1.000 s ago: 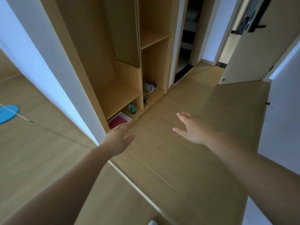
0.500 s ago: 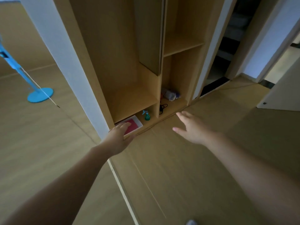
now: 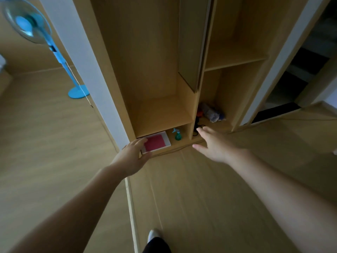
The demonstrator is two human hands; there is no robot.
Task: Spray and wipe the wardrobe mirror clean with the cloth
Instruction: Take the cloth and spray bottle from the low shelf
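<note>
Left hand (image 3: 131, 157) released, fingers spread, at 8 o'clock of red cloth (image 3: 155, 142) in white tray (image 3: 168, 138). Right hand (image 3: 213, 145) released, at 3 o'clock of spray bottle (image 3: 177, 134).

Bare left hand (image 3: 131, 157), bare right hand (image 3: 217, 147); forearms (image 3: 73, 207) unsleeved to frame edge. At 6 o'clock: dark trouser leg (image 3: 157, 245), pale shoe toe (image 3: 153, 233).

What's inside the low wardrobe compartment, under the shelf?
A white tray holding a red cloth and a green spray bottle beside it. The left hand covers the tray's near corner; the shelf hides the back.
</note>
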